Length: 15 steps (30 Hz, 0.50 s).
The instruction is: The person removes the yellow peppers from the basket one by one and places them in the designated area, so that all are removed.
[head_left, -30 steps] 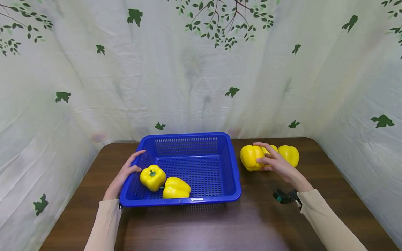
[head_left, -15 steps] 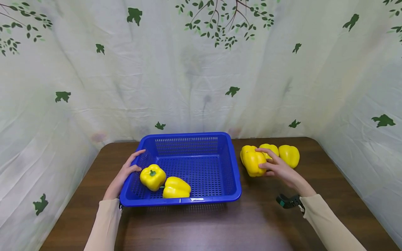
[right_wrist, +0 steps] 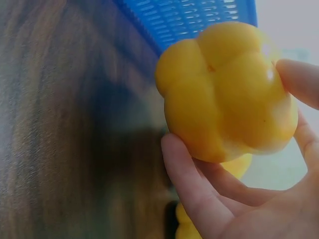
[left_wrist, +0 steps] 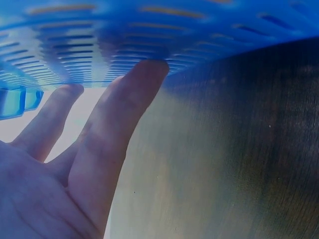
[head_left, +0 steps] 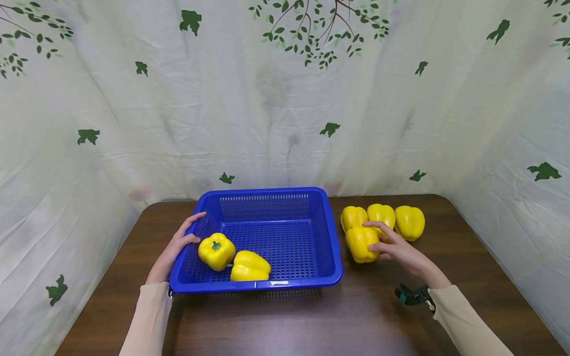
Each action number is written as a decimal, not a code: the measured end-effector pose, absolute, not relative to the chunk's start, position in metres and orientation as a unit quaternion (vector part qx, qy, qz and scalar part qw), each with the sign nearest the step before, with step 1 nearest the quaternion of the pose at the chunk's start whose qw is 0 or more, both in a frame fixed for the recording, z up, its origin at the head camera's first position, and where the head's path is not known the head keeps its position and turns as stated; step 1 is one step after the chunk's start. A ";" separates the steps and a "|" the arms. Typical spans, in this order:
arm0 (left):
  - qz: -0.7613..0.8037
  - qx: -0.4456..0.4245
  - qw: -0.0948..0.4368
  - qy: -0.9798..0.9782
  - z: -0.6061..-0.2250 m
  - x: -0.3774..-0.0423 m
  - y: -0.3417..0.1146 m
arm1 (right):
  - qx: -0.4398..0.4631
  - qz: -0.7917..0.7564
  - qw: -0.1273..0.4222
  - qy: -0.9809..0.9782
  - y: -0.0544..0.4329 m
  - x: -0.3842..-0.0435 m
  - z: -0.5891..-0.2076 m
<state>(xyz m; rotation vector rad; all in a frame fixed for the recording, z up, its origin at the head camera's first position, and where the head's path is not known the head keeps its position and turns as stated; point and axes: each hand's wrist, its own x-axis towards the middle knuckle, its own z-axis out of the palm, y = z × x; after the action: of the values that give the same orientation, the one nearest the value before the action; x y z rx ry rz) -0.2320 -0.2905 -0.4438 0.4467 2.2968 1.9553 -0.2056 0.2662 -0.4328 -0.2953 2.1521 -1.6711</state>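
Note:
My right hand (head_left: 398, 249) holds a yellow bell pepper (head_left: 361, 245) between thumb and fingers, just right of the blue plastic basket (head_left: 262, 285). In the right wrist view the lobed bottom of this pepper (right_wrist: 224, 94) faces the camera, with dark table below. My left hand (head_left: 175, 247) grips the basket's left rim. From the left wrist, fingers (left_wrist: 117, 114) show against the slotted outer wall. Inside the basket, at its near left, are a bell pepper (head_left: 216, 252) with its green stem up and another pepper (head_left: 251, 267) on its side.
Behind the held pepper, three more yellow peppers stand in a row: a left one (head_left: 353, 216), a middle one (head_left: 381, 215) and a right one (head_left: 410, 222). They sit on the brown wooden table (head_left: 285, 326). A leaf-patterned curtain (head_left: 285, 99) encloses the back and sides.
My right hand has drawn the held pepper away from the row, toward me and slightly right, uncovering the peppers behind it. The left hand and basket have not moved.

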 end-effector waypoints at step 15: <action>0.637 0.151 0.038 0.755 -0.446 -0.233 -0.291 | -0.125 -0.579 0.198 0.781 0.271 -0.198 -0.447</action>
<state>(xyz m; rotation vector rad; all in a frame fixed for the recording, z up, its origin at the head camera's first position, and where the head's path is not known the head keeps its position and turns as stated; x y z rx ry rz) -0.2332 -0.2912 -0.4456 0.4641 2.3164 1.9539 -0.1976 0.2706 -0.4475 -0.3487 2.1872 -1.6197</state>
